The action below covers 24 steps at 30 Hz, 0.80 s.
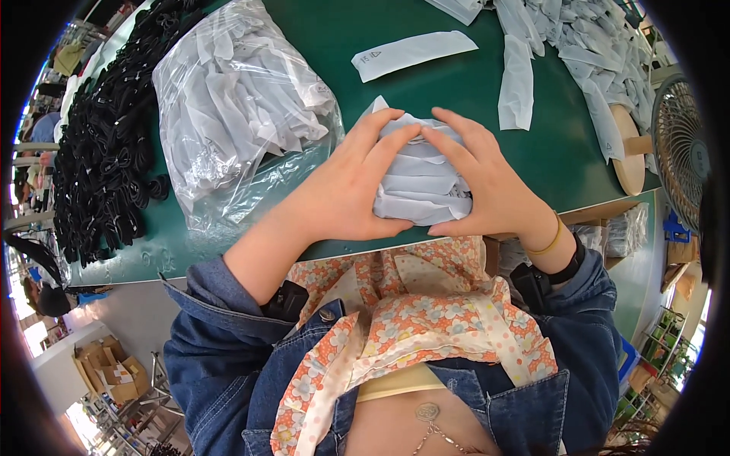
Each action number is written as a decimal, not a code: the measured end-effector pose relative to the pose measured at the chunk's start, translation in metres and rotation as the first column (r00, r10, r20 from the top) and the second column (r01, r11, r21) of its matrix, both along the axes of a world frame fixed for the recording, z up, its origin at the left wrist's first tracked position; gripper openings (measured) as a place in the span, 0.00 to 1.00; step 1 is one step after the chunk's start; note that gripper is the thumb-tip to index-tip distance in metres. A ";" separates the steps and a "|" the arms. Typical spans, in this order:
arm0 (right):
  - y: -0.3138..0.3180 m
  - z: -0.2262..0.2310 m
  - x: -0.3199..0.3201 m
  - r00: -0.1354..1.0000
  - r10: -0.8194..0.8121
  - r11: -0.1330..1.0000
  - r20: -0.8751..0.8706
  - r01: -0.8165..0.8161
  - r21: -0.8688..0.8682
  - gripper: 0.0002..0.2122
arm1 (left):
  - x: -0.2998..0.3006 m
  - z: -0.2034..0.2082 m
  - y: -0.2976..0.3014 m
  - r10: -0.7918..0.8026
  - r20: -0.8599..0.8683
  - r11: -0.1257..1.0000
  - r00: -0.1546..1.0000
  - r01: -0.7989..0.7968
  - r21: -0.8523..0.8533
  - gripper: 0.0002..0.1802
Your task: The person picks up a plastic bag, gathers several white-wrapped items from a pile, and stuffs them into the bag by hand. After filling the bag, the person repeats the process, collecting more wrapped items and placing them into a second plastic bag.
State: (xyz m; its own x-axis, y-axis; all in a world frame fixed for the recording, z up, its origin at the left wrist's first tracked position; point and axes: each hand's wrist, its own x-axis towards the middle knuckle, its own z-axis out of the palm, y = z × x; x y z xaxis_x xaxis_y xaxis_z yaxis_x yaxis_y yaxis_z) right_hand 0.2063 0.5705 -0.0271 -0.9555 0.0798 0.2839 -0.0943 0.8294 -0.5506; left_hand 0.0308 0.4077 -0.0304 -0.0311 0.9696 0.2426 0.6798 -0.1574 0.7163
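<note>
Between my two hands, near the table's front edge, is a stack of white frosted packets. My left hand wraps its left side and my right hand its right side, with the fingertips meeting over the top. What the packets contain does not show. Just left of my left hand lies a large clear plastic bag full of similar white packets. One single white packet lies flat beyond my hands, and another packet lies to its right.
Bundles of black cords run along the left side of the green table. A big heap of white packets covers the far right. A fan stands at the right edge beside a round wooden piece. Cardboard boxes sit lower left.
</note>
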 end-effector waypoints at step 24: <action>-0.020 0.001 -0.006 0.995 0.055 0.982 -0.080 -0.039 0.186 0.33 | 0.011 0.008 -0.036 0.173 -0.210 0.974 0.962 -0.135 0.181 0.45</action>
